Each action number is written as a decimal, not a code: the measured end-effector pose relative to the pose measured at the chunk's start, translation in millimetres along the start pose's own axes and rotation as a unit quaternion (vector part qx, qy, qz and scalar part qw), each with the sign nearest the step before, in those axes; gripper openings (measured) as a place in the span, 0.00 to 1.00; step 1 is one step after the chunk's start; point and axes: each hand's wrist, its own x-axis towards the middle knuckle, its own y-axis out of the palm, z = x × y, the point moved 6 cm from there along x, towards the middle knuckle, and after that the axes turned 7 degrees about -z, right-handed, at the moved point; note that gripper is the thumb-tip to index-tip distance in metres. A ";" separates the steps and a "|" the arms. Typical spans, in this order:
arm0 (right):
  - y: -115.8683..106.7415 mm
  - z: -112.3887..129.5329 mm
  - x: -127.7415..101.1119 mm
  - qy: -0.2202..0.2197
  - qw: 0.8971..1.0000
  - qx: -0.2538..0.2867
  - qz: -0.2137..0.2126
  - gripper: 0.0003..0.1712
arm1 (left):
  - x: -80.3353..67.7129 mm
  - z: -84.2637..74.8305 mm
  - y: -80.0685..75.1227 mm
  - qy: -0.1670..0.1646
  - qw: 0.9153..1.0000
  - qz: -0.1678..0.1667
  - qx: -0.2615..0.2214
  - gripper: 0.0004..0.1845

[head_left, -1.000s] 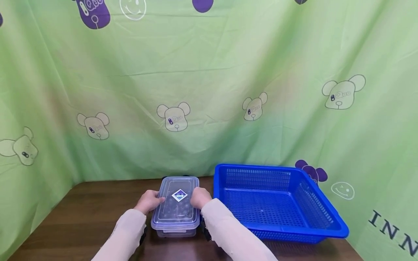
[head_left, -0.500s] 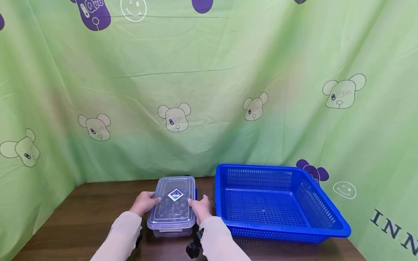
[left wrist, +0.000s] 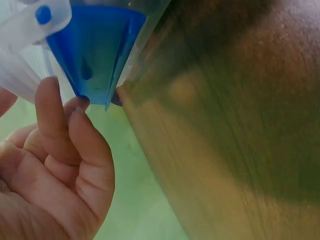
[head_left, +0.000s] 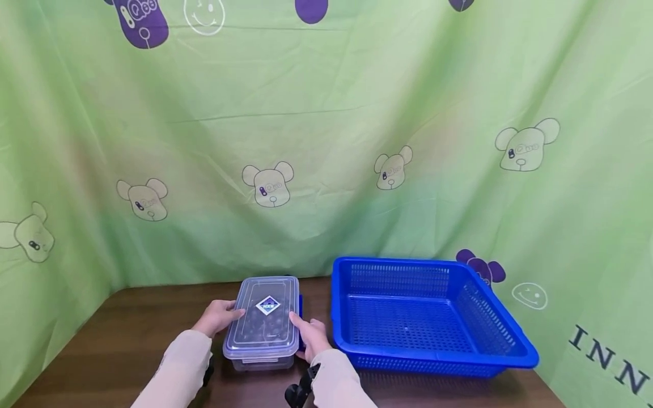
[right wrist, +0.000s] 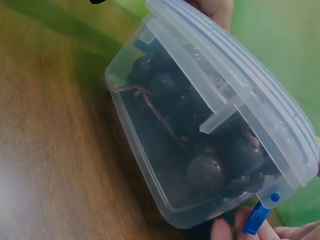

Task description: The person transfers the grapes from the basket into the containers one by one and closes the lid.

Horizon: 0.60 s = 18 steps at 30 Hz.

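Head view: our left hand [head_left: 216,316] and right hand [head_left: 312,339] flank the clear box [head_left: 262,323] on the desk [head_left: 127,328], beside the blue basket [head_left: 428,317]. Left wrist: curled fingers [left wrist: 60,125] touch the blue clasp [left wrist: 95,50]. Right wrist: dark grapes [right wrist: 200,150] inside; right fingers [right wrist: 222,231] pinch a clasp [right wrist: 256,218].

The clear box [head_left: 262,324] stands on the brown table [head_left: 127,334] with the left hand [head_left: 216,316] against its left side and the right hand [head_left: 312,338] in the narrow gap between it and the blue basket [head_left: 428,317], whose raised wall blocks passage to the right. Bare table lies open to the left of the box and in front of it. Behind, only a thin strip is free before the green cloth [head_left: 326,141].
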 end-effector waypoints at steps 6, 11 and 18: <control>-0.5 2.6 3.2 -0.031 0.999 0.019 -0.014 0.23 | -0.5 0.2 -0.5 -0.013 1.000 0.007 -0.021 0.22; -0.3 10.3 4.4 -0.078 0.995 0.002 -0.054 0.30 | 0.1 -0.4 0.4 -0.034 0.999 0.012 -0.019 0.23; 4.0 27.0 -1.6 -0.166 0.976 -0.079 -0.115 0.25 | -0.7 1.7 -0.7 -0.033 0.999 0.001 -0.024 0.23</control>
